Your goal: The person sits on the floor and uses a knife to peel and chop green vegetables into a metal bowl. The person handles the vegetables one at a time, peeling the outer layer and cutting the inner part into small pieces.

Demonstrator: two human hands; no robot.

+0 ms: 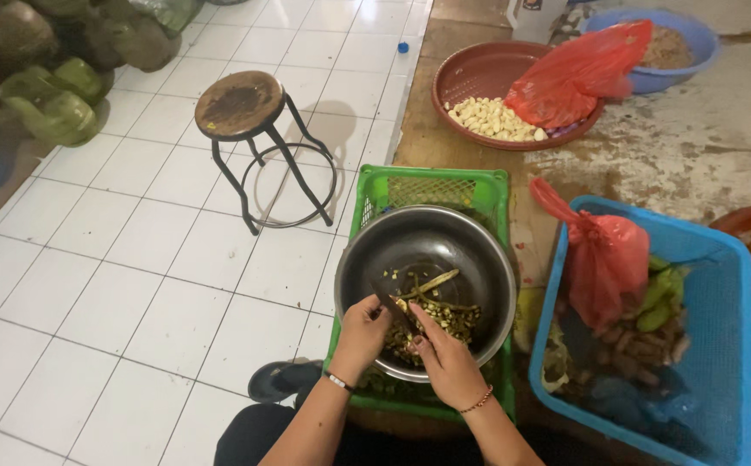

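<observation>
From the head camera, low in the middle of the frame, we see our left hand [362,332] and right hand [446,362] together over a metal bowl [479,259]. Both are closed on a knife [395,309] and a green pod [427,285] above chopped pieces [449,318]. The bowl sits on a green crate [432,185]. At right stands a blue basket [721,345] with a red bag [604,263]; upper left, a stool [242,103].

A grey round metal bowl [427,250] sits mid-frame on a green plastic lattice crate [436,185]. At lower right a blue mesh plastic basket [721,345] holds a red plastic bag [604,263]. White floor tiles [134,285] fill the left.
</observation>
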